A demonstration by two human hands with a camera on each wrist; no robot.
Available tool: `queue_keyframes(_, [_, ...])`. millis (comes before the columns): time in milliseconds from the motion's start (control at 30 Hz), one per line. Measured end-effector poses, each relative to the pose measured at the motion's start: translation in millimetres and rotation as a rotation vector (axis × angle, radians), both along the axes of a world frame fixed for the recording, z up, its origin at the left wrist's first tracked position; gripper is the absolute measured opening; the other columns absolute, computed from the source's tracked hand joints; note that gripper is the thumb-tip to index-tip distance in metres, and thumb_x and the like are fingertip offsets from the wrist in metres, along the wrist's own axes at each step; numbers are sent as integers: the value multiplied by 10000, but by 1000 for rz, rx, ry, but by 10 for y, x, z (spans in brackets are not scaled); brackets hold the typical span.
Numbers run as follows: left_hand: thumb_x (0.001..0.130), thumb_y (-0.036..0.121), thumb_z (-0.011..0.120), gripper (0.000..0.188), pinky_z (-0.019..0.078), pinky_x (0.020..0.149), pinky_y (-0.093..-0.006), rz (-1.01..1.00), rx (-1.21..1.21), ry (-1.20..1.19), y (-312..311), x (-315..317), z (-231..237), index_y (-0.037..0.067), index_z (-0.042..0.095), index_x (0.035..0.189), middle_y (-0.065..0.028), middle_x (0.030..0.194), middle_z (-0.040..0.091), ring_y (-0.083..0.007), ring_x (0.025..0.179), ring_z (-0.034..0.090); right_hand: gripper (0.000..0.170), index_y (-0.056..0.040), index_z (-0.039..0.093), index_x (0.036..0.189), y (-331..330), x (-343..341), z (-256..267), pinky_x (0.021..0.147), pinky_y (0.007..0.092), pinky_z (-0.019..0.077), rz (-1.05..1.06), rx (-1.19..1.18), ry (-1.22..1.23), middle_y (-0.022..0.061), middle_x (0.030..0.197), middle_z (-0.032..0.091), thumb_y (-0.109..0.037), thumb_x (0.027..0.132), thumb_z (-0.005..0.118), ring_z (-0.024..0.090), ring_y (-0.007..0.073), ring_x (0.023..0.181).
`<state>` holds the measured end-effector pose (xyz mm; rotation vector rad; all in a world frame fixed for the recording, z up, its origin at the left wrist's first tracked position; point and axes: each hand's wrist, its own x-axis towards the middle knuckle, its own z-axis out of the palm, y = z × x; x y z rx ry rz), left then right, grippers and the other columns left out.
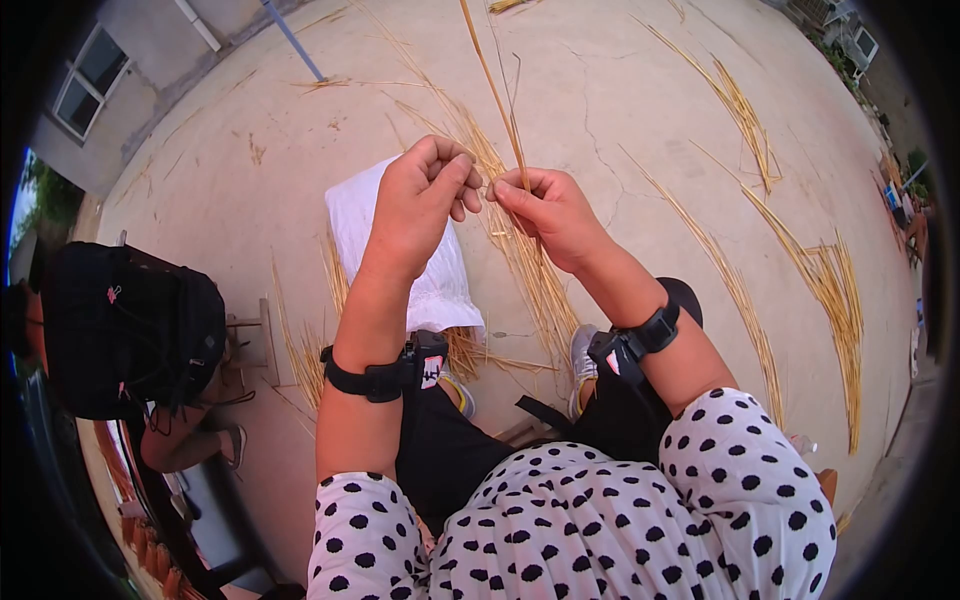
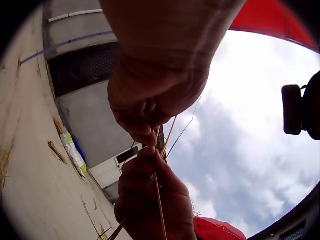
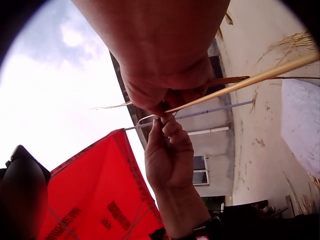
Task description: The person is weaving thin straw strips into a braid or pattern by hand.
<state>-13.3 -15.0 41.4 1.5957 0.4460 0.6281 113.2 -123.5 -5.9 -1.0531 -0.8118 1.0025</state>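
Observation:
Thin golden straw stalks [image 1: 492,75] rise from my right hand [image 1: 552,212], which pinches them between thumb and curled fingers. Facing it, my left hand [image 1: 425,200] has its fingers curled, the tips close to the right fingertips. In the left wrist view the left hand [image 2: 155,95] is above the right hand [image 2: 155,195], fingertips meeting at the stalks [image 2: 159,200]. The right wrist view has a long stalk [image 3: 260,77] running from beneath the right hand [image 3: 165,85]; the left hand's [image 3: 172,155] thumb and fingers pinch at its end.
A white sack [image 1: 365,215] lies on the ground beyond my knees, with loose straw [image 1: 525,270] beside it. More straw bundles [image 1: 835,300] lie to the right. At the left are a black backpack [image 1: 135,330], a stool [image 1: 262,340] and part of another person.

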Motion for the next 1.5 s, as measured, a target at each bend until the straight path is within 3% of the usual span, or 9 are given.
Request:
queue_keyframes(367, [842,104,575,105,391,524,-201,-20,79,60,-1,6,-16,2,575,864,-17,667,563,-72,590,516,198,-20,650,856,-9,5,-26,472,191,310,-31,-12,-123,-42,644,510,-214,852,611,390,27,535])
queue_keyframes(500, [843,91,562,96,395,519,-205,-55,107,84,32,-32,-1,-3,572,854,-18,656,559,-70,573,508,190,-30,633,852,-2,3,-41,449,183,277,41,14,-19,-52,618,477,-217,859,605,370,23,510])
queue_keyframes(567, [847,86,550,96,399,517,-206,-20,274,126,34,-49,4,-8,569,854,-19,654,556,-69,567,502,185,-36,627,849,16,16,-60,439,181,263,60,27,21,-57,604,463,-219,863,602,360,21,498])
queue_keyframes(700, [850,92,553,104,397,514,-203,-3,245,105,-25,-25,-18,-8,575,870,-20,653,555,-69,569,501,177,-52,621,838,25,39,-53,427,179,243,61,48,99,-67,576,443,-224,872,591,344,15,480])
queue_keyframes(767, [851,100,559,113,395,513,-198,-40,111,71,-50,-19,-2,-5,580,886,-15,652,554,-67,572,501,177,-56,619,834,22,38,-32,425,178,244,49,39,86,-68,571,444,-225,874,588,346,14,478])
queue_keyframes(900, [853,111,566,124,394,514,-195,-83,140,73,-27,-14,-31,-5,587,893,-12,658,560,-65,575,505,184,-45,634,843,11,17,-20,428,180,258,10,38,19,-64,577,459,-224,866,598,355,16,482])
queue_keyframes(1067, [836,106,576,110,380,501,-193,25,199,82,-11,-6,-30,3,597,866,-17,665,572,-61,578,509,189,-36,650,863,-9,14,15,430,181,259,-1,13,-6,-61,585,471,-219,857,609,354,18,483])
queue_keyframes(1333, [831,118,582,107,362,475,-193,35,130,71,-83,40,-24,11,589,838,-17,638,559,-59,538,488,183,7,659,884,32,8,-46,559,193,375,-124,52,-229,-33,721,584,-168,846,619,462,20,651])
queue_keyframes(1500, [833,120,579,105,359,472,-196,33,100,89,-70,36,-55,16,576,828,-13,632,550,-58,533,478,181,2,653,881,25,7,-58,522,187,348,-155,70,-193,-37,700,560,-172,849,615,436,16,601])
